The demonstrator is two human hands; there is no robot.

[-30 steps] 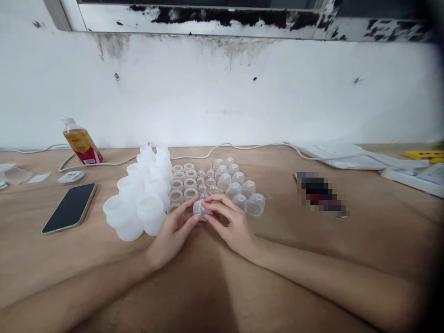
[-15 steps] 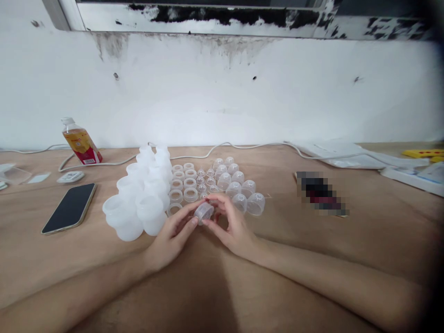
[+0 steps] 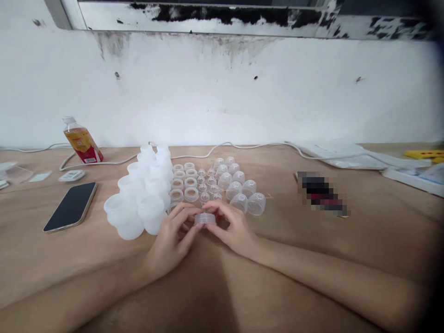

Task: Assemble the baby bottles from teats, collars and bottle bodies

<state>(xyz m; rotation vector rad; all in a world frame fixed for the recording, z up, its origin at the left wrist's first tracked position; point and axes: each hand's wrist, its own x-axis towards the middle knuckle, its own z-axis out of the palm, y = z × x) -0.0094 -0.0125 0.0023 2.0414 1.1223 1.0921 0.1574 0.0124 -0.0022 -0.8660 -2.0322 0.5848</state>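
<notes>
Between my fingertips is a translucent bottle collar ring [image 3: 205, 219], gripped from both sides just above the table. My left hand [image 3: 175, 233] pinches its left side and my right hand [image 3: 231, 226] its right side. A nipple seems to be seated in the ring, but fingers cover part of it. Right behind my hands lie rows of clear collar rings [image 3: 191, 194] and small silicone nipples [image 3: 213, 189]. Frosted white bottles [image 3: 151, 210] stand in rows to the left. Clear domed caps [image 3: 256, 204] are lined up to the right.
A phone [image 3: 70, 206] and a small white device [image 3: 71, 175] lie at the left, with a drink bottle [image 3: 83, 141] behind them. A white cable [image 3: 256, 146] runs along the wall. To the right are a pixelated flat item [image 3: 322, 194], plastic bags [image 3: 340, 155] and a white tray [image 3: 414, 180].
The ring has been turned between my fingers, from tilted on its side to nearly level. Both hands stay in about the same place; the rows look unchanged.
</notes>
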